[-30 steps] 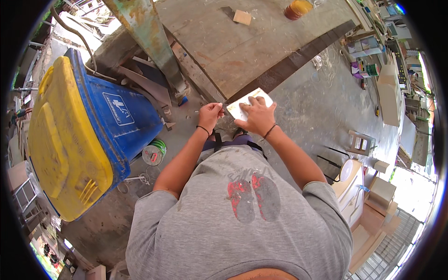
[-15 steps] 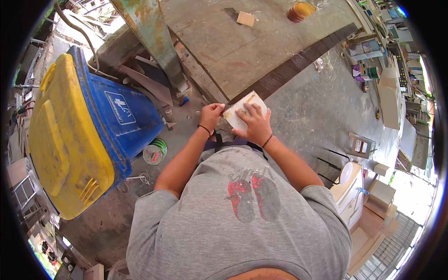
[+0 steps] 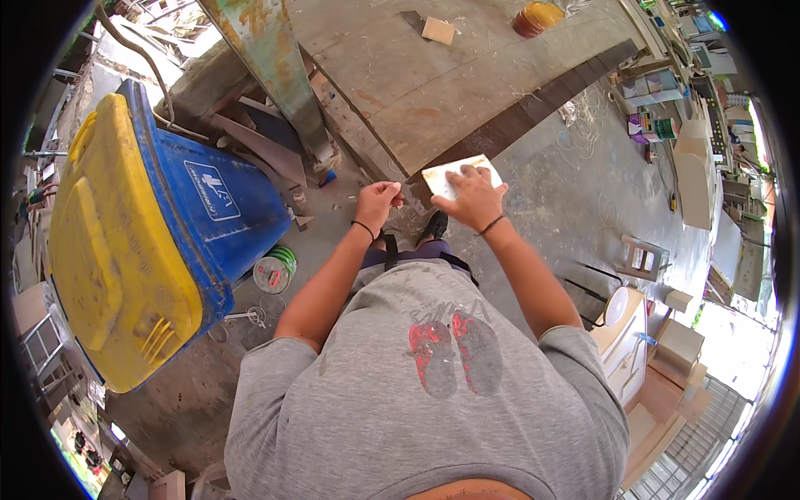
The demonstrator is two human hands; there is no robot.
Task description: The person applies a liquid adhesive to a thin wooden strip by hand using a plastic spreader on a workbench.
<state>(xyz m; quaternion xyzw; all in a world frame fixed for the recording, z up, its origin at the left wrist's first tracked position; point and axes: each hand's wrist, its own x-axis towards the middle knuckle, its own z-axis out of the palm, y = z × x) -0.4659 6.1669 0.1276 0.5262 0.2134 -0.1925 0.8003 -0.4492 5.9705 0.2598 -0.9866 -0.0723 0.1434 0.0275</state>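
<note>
A white rectangular block (image 3: 438, 180) with brownish stains on its upper face is in my right hand (image 3: 478, 202). The fingers of that hand lie spread across its top, and the underside is hidden. My left hand (image 3: 377, 204) is to the left, apart from the block, with thumb and fingertips pinched together. Whatever may be between those fingertips is too small to make out. A dark band circles each wrist.
A blue bin (image 3: 215, 200) with a yellow lid (image 3: 104, 275) stands at my left, a round container (image 3: 274, 272) beside it. Ahead lies a large brown board (image 3: 433, 92) with a dark edge strip (image 3: 533, 110). A rusty metal post (image 3: 271, 67) rises at its left.
My right hand and the block have moved right, away from my left hand. The left hand has barely moved and keeps its pinch. A dark shoe now shows below the block.
</note>
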